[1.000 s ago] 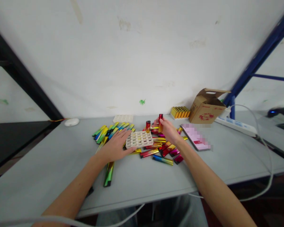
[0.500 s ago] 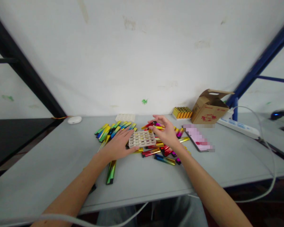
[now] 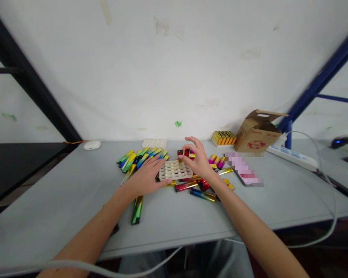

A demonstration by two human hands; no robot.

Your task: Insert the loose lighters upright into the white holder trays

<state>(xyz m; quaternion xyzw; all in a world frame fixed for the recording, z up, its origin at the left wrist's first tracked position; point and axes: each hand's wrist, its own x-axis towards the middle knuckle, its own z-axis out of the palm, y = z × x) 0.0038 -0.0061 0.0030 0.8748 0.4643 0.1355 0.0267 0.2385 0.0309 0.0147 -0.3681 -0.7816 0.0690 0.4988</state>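
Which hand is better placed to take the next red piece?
Probably the right hand: it is nearer most of the red pieces, while the left hand rests against the holed tray's left side.

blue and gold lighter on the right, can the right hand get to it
Probably yes: the blue and gold lighter lies with nothing on top, though the right hand would have to draw back from the tray between the hands.

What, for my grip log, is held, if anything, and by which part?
Left hand: spread along the left and near edges of the tray. Right hand: thumb at the side of a red lighter; whether it is held cannot be told.
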